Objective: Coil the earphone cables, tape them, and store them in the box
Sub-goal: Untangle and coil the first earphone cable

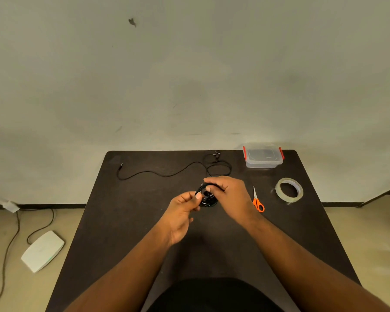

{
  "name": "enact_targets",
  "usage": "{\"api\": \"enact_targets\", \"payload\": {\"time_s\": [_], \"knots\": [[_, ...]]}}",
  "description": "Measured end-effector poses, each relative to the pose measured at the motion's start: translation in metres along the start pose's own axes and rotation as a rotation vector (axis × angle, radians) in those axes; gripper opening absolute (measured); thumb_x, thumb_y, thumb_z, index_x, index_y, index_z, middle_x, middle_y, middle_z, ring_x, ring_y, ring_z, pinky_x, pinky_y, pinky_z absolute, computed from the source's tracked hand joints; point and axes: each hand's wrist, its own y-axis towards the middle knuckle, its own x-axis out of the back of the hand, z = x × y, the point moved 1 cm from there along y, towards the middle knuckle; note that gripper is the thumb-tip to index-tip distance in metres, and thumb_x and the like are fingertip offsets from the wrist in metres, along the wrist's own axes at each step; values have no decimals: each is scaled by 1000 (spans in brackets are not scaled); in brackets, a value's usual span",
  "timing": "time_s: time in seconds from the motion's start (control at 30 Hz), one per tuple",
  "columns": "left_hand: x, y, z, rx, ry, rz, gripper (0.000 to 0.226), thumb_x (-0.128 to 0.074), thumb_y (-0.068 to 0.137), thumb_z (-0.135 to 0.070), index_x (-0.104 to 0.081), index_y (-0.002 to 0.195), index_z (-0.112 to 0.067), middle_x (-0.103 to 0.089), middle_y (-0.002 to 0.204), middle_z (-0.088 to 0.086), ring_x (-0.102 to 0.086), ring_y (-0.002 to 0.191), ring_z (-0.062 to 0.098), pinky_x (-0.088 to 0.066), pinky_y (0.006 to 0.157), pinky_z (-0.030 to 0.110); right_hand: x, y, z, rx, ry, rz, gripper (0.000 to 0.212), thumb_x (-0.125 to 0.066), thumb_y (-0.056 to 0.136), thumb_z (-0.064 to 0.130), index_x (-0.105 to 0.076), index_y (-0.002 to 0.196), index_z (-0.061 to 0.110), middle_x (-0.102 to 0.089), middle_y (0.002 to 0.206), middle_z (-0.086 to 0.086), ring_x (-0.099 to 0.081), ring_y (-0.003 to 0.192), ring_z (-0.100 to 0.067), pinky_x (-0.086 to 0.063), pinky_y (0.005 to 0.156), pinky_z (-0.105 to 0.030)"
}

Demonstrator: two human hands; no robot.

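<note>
No readable writing or brand on anything. Both hands mid-table w/ a black earphone coil [206,198] between them, small tight bundle, loops bunched. Left hand [181,216] pinches coil's near-left edge, thumb + forefinger closed on it. Right hand [231,198] curled over the top, fingers closed round the coil. 2nd earphone cable [167,173] lies loose at far side of table [122,221]. Clear box [263,156], red clips, lid on, far right. Tape roll [289,190] right; orange scissors [258,202] just right of right hand

Coiled earphone cable [206,198] between both hands
</note>
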Motion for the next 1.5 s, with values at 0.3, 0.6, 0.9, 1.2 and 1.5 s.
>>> {"api": "enact_targets", "payload": {"time_s": [0.3, 0.6, 0.9, 1.2, 1.5], "knots": [[4, 6, -9, 16, 3, 130, 8, -55, 94, -16, -63, 93, -15, -71, 99, 8, -67, 89, 20, -46, 80, 39, 0, 1, -13, -310, 538, 21, 31, -72, 78, 0, -76, 86, 29, -75, 87, 3, -70, 84, -9, -51, 69, -20], [-3, 14, -2, -53, -124, -44, 13, -51, 89, -23, -60, 80, -23, -65, 86, -2, -55, 86, 12, -33, 72, 35, 3, 7, -15, 150, -125, 134, 30, -68, 84, 4, -70, 112, 11, -72, 105, 0, -58, 96, 2, -35, 86, 0], [9, 19, 4, 35, -347, 164, 29, -56, 79, -40, -63, 92, -16, -68, 87, 4, -60, 79, 13, -35, 68, 34, -8, 1, -10, 144, -98, 25, 26, -70, 83, 5, -72, 108, 9, -73, 104, -5, -67, 99, -14, -48, 91, -21], [7, 25, -8, -8, 182, 116, 25, -69, 64, -20, -66, 89, -15, -69, 91, 4, -60, 95, 18, -38, 80, 39, -12, 2, -22, 69, -144, 38, 26, -67, 84, 3, -71, 109, 7, -73, 107, -8, -67, 101, -20, -51, 93, -34], [14, 40, 8, -39, 222, -167, 21, -67, 84, 1, -65, 101, -11, -69, 85, 11, -68, 67, 21, -59, 71, 39, -20, 1, -42, 25, -175, -16, 25, -64, 86, 2, -70, 110, 4, -73, 104, -11, -69, 94, -23, -53, 89, -37]]}}
